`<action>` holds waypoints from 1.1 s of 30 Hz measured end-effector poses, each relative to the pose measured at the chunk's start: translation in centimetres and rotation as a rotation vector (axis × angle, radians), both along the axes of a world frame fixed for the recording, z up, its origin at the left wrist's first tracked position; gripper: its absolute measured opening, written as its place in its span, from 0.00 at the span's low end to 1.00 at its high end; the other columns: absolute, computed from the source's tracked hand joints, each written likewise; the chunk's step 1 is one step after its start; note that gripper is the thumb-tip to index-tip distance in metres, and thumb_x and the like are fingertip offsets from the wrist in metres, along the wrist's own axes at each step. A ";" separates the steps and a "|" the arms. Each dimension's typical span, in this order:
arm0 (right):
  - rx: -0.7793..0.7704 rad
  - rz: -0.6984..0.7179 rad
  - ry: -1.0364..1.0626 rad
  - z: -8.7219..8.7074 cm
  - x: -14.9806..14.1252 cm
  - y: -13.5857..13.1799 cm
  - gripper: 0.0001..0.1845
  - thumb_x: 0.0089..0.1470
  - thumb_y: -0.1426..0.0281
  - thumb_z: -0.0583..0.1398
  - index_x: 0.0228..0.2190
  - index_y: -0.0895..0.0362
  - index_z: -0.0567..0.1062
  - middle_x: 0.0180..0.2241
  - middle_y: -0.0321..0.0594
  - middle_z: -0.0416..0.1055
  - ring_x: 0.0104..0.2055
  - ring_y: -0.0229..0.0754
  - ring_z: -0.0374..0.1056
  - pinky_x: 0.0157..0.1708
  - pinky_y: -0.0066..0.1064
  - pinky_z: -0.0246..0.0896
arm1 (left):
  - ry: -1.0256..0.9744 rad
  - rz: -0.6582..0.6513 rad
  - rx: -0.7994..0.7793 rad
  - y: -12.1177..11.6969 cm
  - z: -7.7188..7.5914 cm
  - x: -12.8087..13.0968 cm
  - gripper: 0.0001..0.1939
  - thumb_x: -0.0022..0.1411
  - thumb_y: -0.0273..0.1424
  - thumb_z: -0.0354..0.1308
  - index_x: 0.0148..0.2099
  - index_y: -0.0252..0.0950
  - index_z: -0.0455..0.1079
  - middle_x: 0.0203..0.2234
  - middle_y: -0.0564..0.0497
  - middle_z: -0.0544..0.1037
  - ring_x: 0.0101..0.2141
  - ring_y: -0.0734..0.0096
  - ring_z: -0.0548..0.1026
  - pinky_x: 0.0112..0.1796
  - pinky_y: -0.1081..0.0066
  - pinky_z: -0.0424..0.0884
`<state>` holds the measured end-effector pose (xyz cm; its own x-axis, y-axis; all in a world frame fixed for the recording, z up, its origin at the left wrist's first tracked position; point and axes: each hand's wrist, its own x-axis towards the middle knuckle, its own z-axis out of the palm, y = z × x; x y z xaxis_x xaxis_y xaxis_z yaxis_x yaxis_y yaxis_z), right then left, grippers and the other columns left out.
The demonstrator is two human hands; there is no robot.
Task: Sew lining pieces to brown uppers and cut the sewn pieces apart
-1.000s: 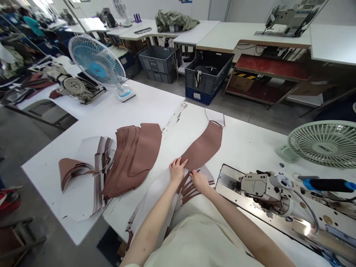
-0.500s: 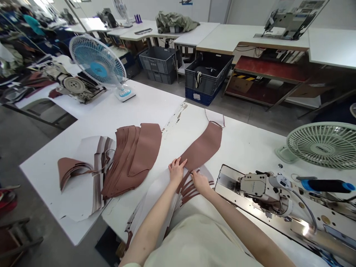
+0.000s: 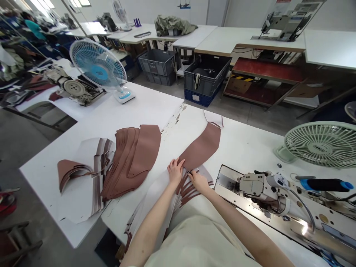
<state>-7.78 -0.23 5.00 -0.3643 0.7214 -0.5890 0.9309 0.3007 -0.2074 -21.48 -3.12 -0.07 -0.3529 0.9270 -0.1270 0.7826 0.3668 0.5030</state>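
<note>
A curved brown leather-like piece (image 3: 201, 146) lies on the white table in front of me. My left hand (image 3: 175, 171) rests on its near left corner, fingers spread and pressing down. Close beside it, my right hand (image 3: 198, 181) is closed at the piece's near edge, with a small dark tip showing at the fingers; its kind is too small to make out. Under both hands fans a stack of pale-backed pieces (image 3: 187, 191) with brown edges. A pale-backed piece (image 3: 213, 118) touches the far end of the brown one.
Left of my hands lie a fanned brown stack (image 3: 130, 159) and a tied pale-backed bundle (image 3: 96, 178). On the right stand a sewing machine (image 3: 258, 187), a blue-ended thread spool (image 3: 324, 184) and a green fan (image 3: 319, 146). A blue-white fan (image 3: 98, 68) stands behind left.
My right hand has shifted very slightly left, and a dark tip now shows at its fingers. The left hand and the brown piece stay nearly in place; the view has tilted slightly.
</note>
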 end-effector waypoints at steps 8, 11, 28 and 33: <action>-0.045 -0.114 0.066 0.5 0.0 -0.1 0.19 0.64 0.58 0.42 0.42 0.55 0.67 0.37 0.44 0.75 0.39 0.45 0.71 0.31 0.29 0.52 | 0.012 0.000 0.184 1.1 1.0 -1.0 0.21 0.61 0.21 0.48 0.46 0.49 0.75 0.58 0.51 0.63 0.60 0.52 0.52 0.53 0.50 0.57; -0.070 -0.159 0.112 0.3 0.0 0.3 0.19 0.64 0.59 0.43 0.39 0.55 0.68 0.37 0.44 0.74 0.40 0.44 0.71 0.32 0.29 0.51 | -0.044 0.002 0.333 1.0 -0.5 -0.9 0.21 0.61 0.20 0.48 0.46 0.46 0.75 0.56 0.47 0.65 0.54 0.56 0.60 0.51 0.53 0.62; -0.078 -0.157 0.111 -0.6 -0.6 0.6 0.20 0.63 0.59 0.43 0.38 0.55 0.69 0.36 0.43 0.74 0.38 0.43 0.70 0.32 0.28 0.51 | -0.281 -0.031 0.419 0.5 -2.9 -0.5 0.22 0.63 0.23 0.46 0.56 0.42 0.67 0.49 0.47 0.67 0.51 0.66 0.66 0.53 0.63 0.66; -0.090 -0.171 0.136 -0.7 -1.0 0.9 0.18 0.63 0.60 0.44 0.36 0.55 0.68 0.33 0.42 0.73 0.36 0.42 0.69 0.30 0.28 0.50 | -0.322 -0.007 0.396 0.5 -3.1 -0.6 0.22 0.63 0.23 0.45 0.57 0.42 0.66 0.50 0.47 0.66 0.52 0.67 0.65 0.54 0.63 0.64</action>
